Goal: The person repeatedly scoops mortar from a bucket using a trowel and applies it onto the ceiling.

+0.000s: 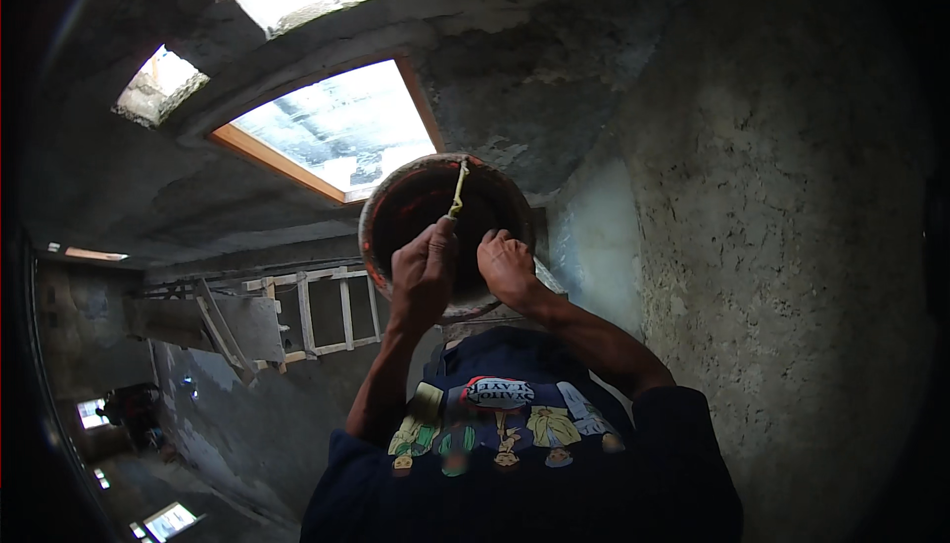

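A round bucket (382,216), dark inside with reddish patches near its rim, is in front of my chest. A knotted yellow cord (460,187) runs down from the far rim to my left hand (426,266), whose fingers are closed on it. My right hand (507,268) is curled over the right part of the bucket's dark interior, a little apart from the left one; what its fingers hold, if anything, is hidden.
A wooden ladder-like frame (346,310) with boards lies left of the bucket. A rough plaster wall (762,246) fills the right side. A wood-framed window (327,127) and small openings (158,83) are above. A dark, unclear shape (134,409) is at lower left.
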{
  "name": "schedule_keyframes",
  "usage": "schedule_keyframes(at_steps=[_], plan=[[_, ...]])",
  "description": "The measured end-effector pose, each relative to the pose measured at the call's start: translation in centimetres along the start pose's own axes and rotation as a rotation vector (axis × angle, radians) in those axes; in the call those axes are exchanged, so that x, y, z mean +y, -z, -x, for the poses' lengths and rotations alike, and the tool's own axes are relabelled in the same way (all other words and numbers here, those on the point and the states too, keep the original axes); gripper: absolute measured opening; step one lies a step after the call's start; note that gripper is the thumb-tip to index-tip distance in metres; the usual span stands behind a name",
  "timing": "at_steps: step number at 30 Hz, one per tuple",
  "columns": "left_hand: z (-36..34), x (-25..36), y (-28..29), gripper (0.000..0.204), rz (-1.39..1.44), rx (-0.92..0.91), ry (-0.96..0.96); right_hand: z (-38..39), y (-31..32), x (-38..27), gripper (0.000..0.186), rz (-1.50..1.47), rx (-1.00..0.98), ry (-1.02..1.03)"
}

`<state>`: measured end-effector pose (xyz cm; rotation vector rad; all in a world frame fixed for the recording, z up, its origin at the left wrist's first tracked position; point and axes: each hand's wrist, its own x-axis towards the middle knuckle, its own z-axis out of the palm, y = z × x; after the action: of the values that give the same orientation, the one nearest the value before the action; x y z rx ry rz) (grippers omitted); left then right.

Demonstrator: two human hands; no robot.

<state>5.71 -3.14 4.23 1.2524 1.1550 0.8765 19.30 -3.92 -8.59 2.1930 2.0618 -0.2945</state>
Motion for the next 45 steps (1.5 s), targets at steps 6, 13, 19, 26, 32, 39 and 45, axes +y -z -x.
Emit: schedule_keyframes(at_steps=[6,13,19,26,32,39,45], plan=[[-0.2,2.5,2.4,0.040,-0.115,-0.027,-0.117,-0.6,3.7,0.4,0.022,-0.148,-0.034,0.165],[-0.2,3.7,6.5,0.039,-0.571,-0.108,-0.386,-1.7,5.2,-2.7,0.021,-0.222,-0.078,0.150],[0.2,4.3,7.9,0.039,-0.579,-0.110,-0.352,-2.6,5.2,-3.9,0.019,-0.247,0.050,0.271],[-0.8,5.7,7.6,0.014,-0.441,-0.081,-0.083,-3.5,5.9,-3.0,0.012,-0.387,-0.031,0.534],[-2.8,3.9,5.4,0.043,0.020,-0.009,0.147,-3.1,4.1,-0.8,0.019,-0.423,-0.168,0.651],[-4.0,0.8,3.6,0.045,0.058,-0.032,0.236,-1.7,3.5,3.1,0.035,-0.388,-0.423,0.570],[-4.7,-0.2,2.2,0.041,0.188,-0.098,0.289,-1.6,2.1,9.5,0.053,-0.591,-0.493,0.582]])
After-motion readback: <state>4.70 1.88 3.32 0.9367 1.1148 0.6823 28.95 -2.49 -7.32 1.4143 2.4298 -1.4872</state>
